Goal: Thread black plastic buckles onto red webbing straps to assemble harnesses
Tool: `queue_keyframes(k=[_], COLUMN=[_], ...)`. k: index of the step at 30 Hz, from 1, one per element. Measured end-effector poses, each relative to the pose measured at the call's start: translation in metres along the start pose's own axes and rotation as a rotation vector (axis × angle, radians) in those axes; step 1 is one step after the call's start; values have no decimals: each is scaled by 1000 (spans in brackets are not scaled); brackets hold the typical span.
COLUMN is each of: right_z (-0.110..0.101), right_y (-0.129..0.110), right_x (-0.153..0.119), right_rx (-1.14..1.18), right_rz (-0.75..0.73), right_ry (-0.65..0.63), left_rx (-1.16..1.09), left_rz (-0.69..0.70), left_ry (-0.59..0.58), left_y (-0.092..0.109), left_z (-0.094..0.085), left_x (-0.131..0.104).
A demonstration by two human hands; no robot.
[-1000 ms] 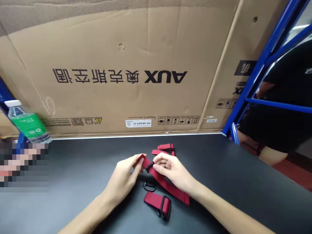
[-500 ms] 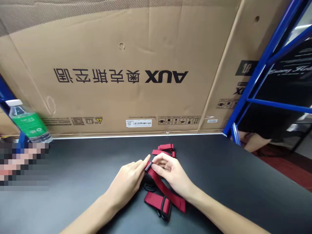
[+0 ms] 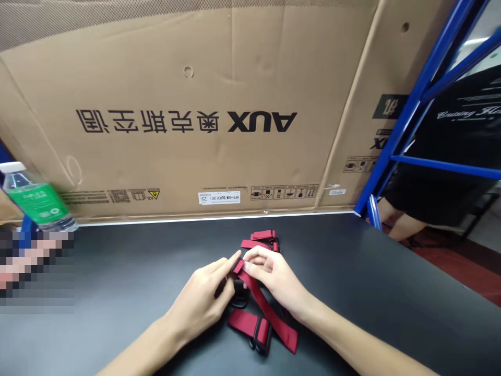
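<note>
A red webbing strap (image 3: pixel 270 310) runs from between my hands down toward the lower right, its loose end on the table. Its upper end passes through a black slider buckle (image 3: pixel 237 265). My left hand (image 3: pixel 209 292) pinches this buckle from the left with thumb and fingers. Against the strap right beside the buckle, the fingertips of my right hand (image 3: pixel 272 274) are closed on the webbing. Just below my left fingers lies a black ring-like fitting (image 3: pixel 240 298), partly hidden. Closer to me rests another red strap (image 3: pixel 243 322) with a black buckle (image 3: pixel 261 337).
Beyond my right hand lie more folded red straps (image 3: pixel 260 240) on the black table (image 3: pixel 148 261). A large cardboard box (image 3: pixel 164 156) stands along the back. At left leans a green-labelled bottle (image 3: pixel 37 201). Blue frame bars (image 3: pixel 407 115) and a person in dark clothes (image 3: pixel 450 136) are at right.
My left thumb has moved down and my left hand now pinches the buckle. The red webbing now shows raised through the buckle under my right fingertips. The view has shifted slightly.
</note>
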State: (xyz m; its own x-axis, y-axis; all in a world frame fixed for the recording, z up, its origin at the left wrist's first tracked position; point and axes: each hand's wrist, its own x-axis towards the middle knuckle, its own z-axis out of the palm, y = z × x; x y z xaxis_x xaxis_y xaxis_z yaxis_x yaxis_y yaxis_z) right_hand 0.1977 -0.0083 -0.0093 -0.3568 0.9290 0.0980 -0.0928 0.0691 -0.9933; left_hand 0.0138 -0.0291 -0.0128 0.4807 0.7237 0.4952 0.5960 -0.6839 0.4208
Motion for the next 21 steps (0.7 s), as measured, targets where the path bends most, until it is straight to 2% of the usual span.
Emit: queue_keyframes(k=[4, 8, 12, 16, 21], right_z=[-2, 0, 0, -1, 0], right_y=[2, 3, 2, 1, 2], right_x=[1, -1, -3, -3, -4], right_rx=[-92, -180, -281, -309, -298], right_rz=[-61, -126, -152, -167, -199], right_ry=[28, 32, 58, 58, 19], left_rx=[3, 149, 301, 336, 500], left_rz=[-35, -49, 7, 100, 260], left_ry=[39, 29, 90, 182, 114], left_y=[5, 5, 2, 3, 6], left_z=[-1, -1, -6, -11, -7], left_x=[-1, 0, 2, 4, 6])
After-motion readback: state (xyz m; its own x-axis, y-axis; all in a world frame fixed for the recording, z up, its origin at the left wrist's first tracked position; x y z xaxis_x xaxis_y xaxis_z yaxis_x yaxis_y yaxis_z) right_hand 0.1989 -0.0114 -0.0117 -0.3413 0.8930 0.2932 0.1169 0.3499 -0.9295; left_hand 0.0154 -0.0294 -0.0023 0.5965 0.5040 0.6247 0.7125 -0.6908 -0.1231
